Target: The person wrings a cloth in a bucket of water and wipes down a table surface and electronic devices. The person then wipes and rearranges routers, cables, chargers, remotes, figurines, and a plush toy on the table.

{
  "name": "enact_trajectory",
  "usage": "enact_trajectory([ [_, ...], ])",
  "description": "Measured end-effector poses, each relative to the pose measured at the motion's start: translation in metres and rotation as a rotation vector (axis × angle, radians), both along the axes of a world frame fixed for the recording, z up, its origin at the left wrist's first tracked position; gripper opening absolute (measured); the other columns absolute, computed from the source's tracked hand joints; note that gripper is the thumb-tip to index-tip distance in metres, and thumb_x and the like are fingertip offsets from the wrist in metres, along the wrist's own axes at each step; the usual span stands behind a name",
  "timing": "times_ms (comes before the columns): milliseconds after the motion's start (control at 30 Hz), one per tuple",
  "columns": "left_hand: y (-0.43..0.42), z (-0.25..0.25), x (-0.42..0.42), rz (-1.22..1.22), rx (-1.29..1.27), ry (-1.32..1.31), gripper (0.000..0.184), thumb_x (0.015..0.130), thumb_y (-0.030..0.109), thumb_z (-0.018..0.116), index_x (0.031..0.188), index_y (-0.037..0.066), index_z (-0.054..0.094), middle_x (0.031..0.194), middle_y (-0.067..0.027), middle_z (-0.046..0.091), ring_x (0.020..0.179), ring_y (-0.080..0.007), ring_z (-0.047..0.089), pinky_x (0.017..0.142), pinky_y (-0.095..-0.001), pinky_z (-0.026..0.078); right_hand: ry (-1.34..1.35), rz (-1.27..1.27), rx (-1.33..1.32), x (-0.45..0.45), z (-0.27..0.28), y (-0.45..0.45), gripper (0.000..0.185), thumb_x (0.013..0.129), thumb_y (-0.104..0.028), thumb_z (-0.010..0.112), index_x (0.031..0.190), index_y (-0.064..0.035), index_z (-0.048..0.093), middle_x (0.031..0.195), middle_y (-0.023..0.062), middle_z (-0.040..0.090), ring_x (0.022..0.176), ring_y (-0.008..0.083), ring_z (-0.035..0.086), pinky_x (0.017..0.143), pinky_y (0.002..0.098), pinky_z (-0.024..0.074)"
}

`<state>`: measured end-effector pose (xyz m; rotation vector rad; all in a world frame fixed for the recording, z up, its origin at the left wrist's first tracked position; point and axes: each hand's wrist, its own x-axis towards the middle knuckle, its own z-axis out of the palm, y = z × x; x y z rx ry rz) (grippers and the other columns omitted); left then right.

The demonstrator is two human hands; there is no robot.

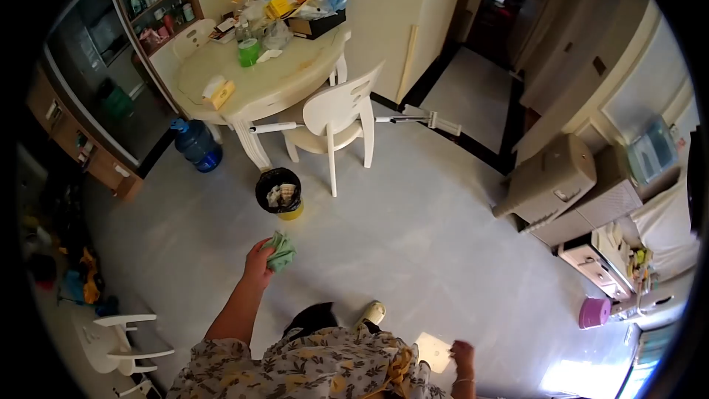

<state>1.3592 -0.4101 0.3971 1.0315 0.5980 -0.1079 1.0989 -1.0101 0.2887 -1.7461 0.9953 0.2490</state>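
Note:
My left hand point(258, 262) is stretched forward, its fingers closed on a crumpled green cloth point(280, 252). Just beyond the cloth, on the grey floor, stands a bin point(290, 212) with a black liner and some crumpled waste inside. Low at the right of my body hangs my right hand point(462, 356), its fingers curled. It is small and dim in the view, and whether anything is in it cannot be made out.
A white chair point(337, 112) stands by the cluttered table point(295, 77). A blue water bottle point(198, 145) is left of the bin. At right are a beige cabinet point(554, 177) and a purple stool point(594, 313); another white chair point(111, 343) is lower left.

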Motion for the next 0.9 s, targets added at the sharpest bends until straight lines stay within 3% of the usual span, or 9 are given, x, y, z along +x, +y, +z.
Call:
enact_trajectory([
  [200, -0.058, -0.001, 0.067, 0.017, -0.076, -0.023, 0.035, 0.088, 0.004, 0.053, 0.122, -0.002, 0.056, 0.106, -0.0127, 0.062, 0.088, -0.0248, 0.064, 0.071, -0.0366, 0.055, -0.286, 0.133, -0.142, 0.258, 0.091, -0.079, 0.033, 0.086, -0.01, 0.058, 0.117, 0.0016, 0.063, 0.081, 0.0098, 0.068, 0.067, 0.0128, 0.063, 0.055, 0.0261, 0.0512],
  [267, -0.087, 0.004, 0.104, 0.026, -0.037, 0.007, 0.033, 0.089, 0.005, 0.051, 0.12, -0.003, 0.057, 0.103, -0.0122, 0.062, 0.085, -0.0245, 0.064, 0.069, -0.0358, 0.055, -0.442, 0.334, -0.491, 0.352, 0.1, -0.115, 0.036, 0.086, -0.013, 0.058, 0.118, 0.0025, 0.061, 0.073, 0.0094, 0.067, 0.066, 0.0162, 0.064, 0.062, 0.0294, 0.0508],
  [300, -0.082, -0.023, 0.125, 0.064, -0.074, 0.058, 0.032, 0.09, 0.006, 0.05, 0.119, -0.003, 0.057, 0.1, -0.011, 0.062, 0.082, -0.0242, 0.064, 0.067, -0.0357, 0.055, -0.496, 0.387, -0.639, 0.402, 0.132, -0.119, 0.037, 0.086, -0.014, 0.057, 0.12, 0.0016, 0.06, 0.075, 0.0104, 0.067, 0.067, 0.0198, 0.064, 0.066, 0.0315, 0.0509],
  [400, -0.112, -0.042, 0.214, 0.103, -0.27, 0.074, 0.028, 0.091, 0.008, 0.051, 0.117, 0.0, 0.056, 0.1, -0.0099, 0.061, 0.081, -0.024, 0.063, 0.063, -0.0366, 0.053, -0.719, 0.37, -0.679, 0.533, 0.232, -0.139, 0.04, 0.088, -0.01, 0.055, 0.127, -0.0015, 0.055, 0.078, 0.0102, 0.067, 0.071, 0.0207, 0.066, 0.068, 0.032, 0.0516],
  [500, -0.175, -0.051, 0.331, 0.203, -0.166, 0.118, 0.027, 0.09, 0.007, 0.051, 0.116, 0.002, 0.057, 0.098, -0.0082, 0.06, 0.08, -0.0231, 0.063, 0.062, -0.0357, 0.053, -0.76, 0.323, -0.707, 0.636, 0.289, -0.186, 0.045, 0.088, -0.008, 0.054, 0.132, -0.0025, 0.049, 0.081, 0.0104, 0.067, 0.073, 0.0213, 0.067, 0.069, 0.033, 0.0526],
  [533, -0.19, -0.063, 0.364, 0.188, -0.175, 0.138, 0.027, 0.09, 0.007, 0.051, 0.116, 0.002, 0.057, 0.098, -0.0082, 0.06, 0.08, -0.0231, 0.063, 0.062, -0.0357, 0.053, -0.745, 0.316, -0.751, 0.662, 0.302, -0.206, 0.049, 0.085, -0.007, 0.057, 0.133, -0.0027, 0.047, 0.082, 0.011, 0.068, 0.072, 0.0245, 0.067, 0.067, 0.0351, 0.0525],
  [633, -0.235, -0.058, 0.475, -0.332, -0.189, -0.041, 0.032, 0.088, 0.008, 0.059, 0.119, 0.002, 0.056, 0.097, -0.0071, 0.062, 0.081, -0.0193, 0.064, 0.063, -0.0332, 0.053, -0.679, 0.279, -0.911, 0.723, 0.333, -0.269, 0.058, 0.082, -0.006, 0.06, 0.137, -0.0041, 0.042, 0.084, 0.0109, 0.068, 0.071, 0.0273, 0.067, 0.066, 0.0371, 0.0528],
  [767, -0.348, 0.011, 0.561, -0.32, 0.036, -0.019, 0.035, 0.085, 0.005, 0.06, 0.119, 0.0, 0.056, 0.101, -0.0096, 0.064, 0.088, -0.0206, 0.065, 0.069, -0.0322, 0.055, -0.576, 0.212, -0.996, 0.768, 0.373, -0.346, 0.069, 0.08, -0.006, 0.06, 0.144, -0.009, 0.035, 0.083, 0.0093, 0.069, 0.071, 0.0272, 0.067, 0.066, 0.0379, 0.0527],
  [900, -0.414, 0.004, 0.62, -0.274, 0.041, -0.076, 0.035, 0.083, 0.004, 0.06, 0.118, 0.0, 0.057, 0.099, -0.0094, 0.064, 0.084, -0.0209, 0.065, 0.067, -0.032, 0.055, -0.53, 0.125, -0.982, 0.827, 0.384, -0.444, 0.074, 0.081, -0.008, 0.06, 0.148, -0.0091, 0.028, 0.083, 0.0092, 0.069, 0.068, 0.0269, 0.067, 0.065, 0.0374, 0.0523],
])
